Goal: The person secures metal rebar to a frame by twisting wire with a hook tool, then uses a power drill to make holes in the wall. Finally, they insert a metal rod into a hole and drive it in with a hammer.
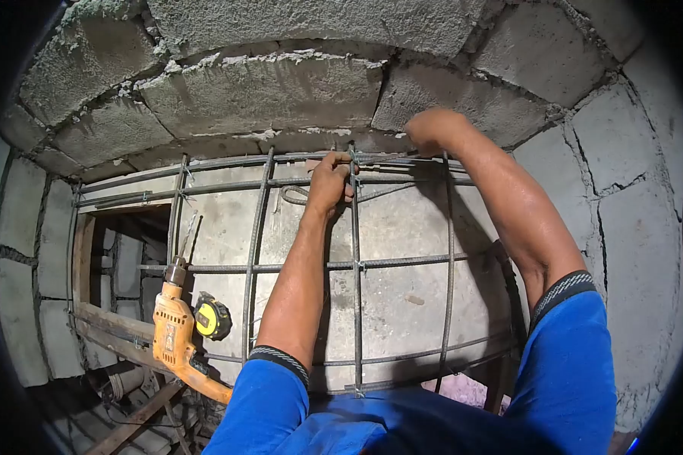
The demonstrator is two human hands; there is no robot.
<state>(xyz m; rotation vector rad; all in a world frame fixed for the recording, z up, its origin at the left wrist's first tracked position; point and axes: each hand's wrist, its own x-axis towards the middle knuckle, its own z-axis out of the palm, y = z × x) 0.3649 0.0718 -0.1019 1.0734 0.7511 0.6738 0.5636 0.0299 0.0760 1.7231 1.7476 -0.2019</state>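
A grid of steel rebar (303, 267) lies over a pale flat board (402, 303) beside a block wall. At the grid's wall side, my left hand (331, 184) has its fingers curled against a lengthwise bar, close to where it crosses the paired crossbars (228, 186). A bent loop of rod (293, 196) sits just left of that hand. My right hand (431, 133) is curled near the wall, above another lengthwise bar (449, 227). Its fingertips are hidden, and I cannot make out what they hold.
An orange power drill (174, 334) with a long bit rests at the left, and a black and yellow tape measure (212, 316) lies beside it. A wood-framed opening (129, 250) shows at the left. Concrete block walls (265, 95) enclose the back and both sides.
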